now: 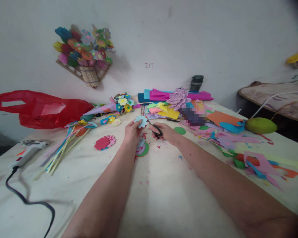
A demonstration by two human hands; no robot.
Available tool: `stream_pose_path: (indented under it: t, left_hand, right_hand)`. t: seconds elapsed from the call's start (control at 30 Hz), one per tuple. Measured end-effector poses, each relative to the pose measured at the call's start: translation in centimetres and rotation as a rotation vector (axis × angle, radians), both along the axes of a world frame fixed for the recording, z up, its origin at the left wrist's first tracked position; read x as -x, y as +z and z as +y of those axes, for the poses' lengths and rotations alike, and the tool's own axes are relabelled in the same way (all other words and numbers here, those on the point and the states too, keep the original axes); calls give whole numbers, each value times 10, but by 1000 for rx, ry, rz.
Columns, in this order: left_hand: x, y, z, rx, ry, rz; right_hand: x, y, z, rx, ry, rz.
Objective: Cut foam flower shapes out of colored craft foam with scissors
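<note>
My left hand [132, 131] pinches a light blue flower-shaped cutout [141, 121] and holds it up over the table. My right hand [165, 133] is closed round the black handles of a pair of scissors [153, 127], whose blades reach toward the cutout's edge. Under my hands lies a small stack of cut flower shapes [142, 148] in green, pink and blue. A red and pink flower cutout [104, 142] lies to the left of them.
A glue gun [30, 150] with a black cord lies at the left, beside a bundle of sticks [62, 148]. A red plastic bag [43, 109], coloured sheets [178, 96], paper scraps [257, 163] and a green fruit [260, 125] ring the cloth-covered table [163, 195].
</note>
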State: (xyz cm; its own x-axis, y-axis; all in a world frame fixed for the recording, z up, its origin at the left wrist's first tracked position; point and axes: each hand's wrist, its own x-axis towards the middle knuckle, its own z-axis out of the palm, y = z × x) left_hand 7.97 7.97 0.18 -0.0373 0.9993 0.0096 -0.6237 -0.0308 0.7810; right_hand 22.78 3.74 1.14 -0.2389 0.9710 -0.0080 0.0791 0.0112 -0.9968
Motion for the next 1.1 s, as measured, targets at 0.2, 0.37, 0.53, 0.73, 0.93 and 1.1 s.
stream_pose_path:
  t: [0.2, 0.37, 0.53, 0.73, 0.93, 1.1]
  left_hand:
    - [0, 0, 0, -4, 0, -8]
    - [0, -2, 0, -4, 2, -1]
    - [0, -2, 1, -7, 4, -17]
    - [1, -2, 2, -2, 5, 1]
    - [5, -3, 4, -41, -28, 24]
    - [8, 1, 3, -36, -34, 43]
  right_hand:
    - [0, -1, 0, -8, -2, 4]
    - [0, -6, 3, -22, 4, -3]
    - [0, -9, 5, -36, 4, -9]
    - [-1, -10, 6, -38, 12, -8]
    - [-1, -6, 4, -20, 25, -17]
    - [-2, -1, 1, -32, 51, -29]
